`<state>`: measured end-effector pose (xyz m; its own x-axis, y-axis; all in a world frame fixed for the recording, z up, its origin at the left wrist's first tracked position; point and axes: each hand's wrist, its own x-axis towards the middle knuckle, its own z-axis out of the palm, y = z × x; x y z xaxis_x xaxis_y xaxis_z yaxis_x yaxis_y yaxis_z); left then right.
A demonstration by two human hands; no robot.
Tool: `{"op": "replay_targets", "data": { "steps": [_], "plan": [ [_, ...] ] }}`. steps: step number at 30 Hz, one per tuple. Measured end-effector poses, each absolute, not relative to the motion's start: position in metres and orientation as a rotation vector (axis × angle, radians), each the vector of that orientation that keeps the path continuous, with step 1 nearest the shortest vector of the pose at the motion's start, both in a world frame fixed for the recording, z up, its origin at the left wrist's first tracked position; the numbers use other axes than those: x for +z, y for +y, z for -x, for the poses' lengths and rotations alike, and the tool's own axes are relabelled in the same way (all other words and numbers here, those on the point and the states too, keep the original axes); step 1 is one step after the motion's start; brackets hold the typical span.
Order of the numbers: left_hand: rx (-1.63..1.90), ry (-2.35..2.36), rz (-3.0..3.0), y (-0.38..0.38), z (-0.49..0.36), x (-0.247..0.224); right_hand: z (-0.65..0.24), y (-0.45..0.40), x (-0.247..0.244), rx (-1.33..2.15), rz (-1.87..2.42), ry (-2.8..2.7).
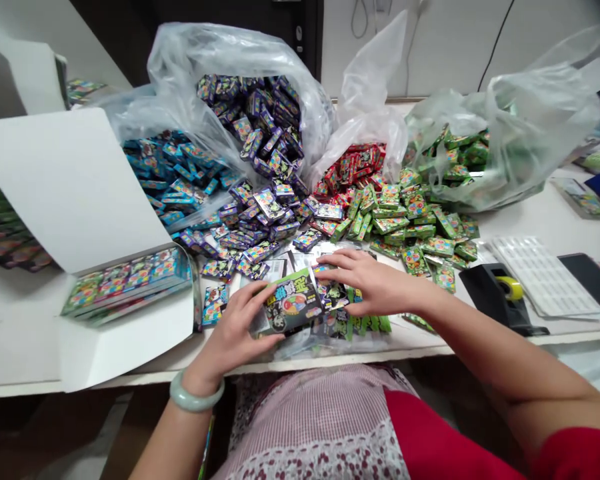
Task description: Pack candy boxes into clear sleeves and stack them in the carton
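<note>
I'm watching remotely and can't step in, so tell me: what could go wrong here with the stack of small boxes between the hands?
1. The left hand tilts a green box at the table edge; it could slip off.
2. The right hand presses a loose row of boxes; they may topple or scatter.
3. The purple pile and green pile spill close by, so colours could mix.

An open carton (pixel 80 200) lies left of the heaped packets (pixel 260 220), a tape dispenser (pixel 500 297) right.
</note>
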<state>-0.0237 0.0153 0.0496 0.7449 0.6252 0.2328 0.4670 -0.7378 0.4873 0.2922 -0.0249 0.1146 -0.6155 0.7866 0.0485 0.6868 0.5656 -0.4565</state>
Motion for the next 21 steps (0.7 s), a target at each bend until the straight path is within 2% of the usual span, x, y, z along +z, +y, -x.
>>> {"op": "replay_targets", "data": {
  "steps": [13,21],
  "plan": [
    [0.546,0.8,-2.485,0.009,0.022,0.051,-0.282,-0.015,0.124,0.709,1.11,-2.661],
    [0.656,0.922,-2.431,0.007,0.02,0.049,-0.267,-0.019,0.104,0.733,1.234,-2.302]
  ]
}}
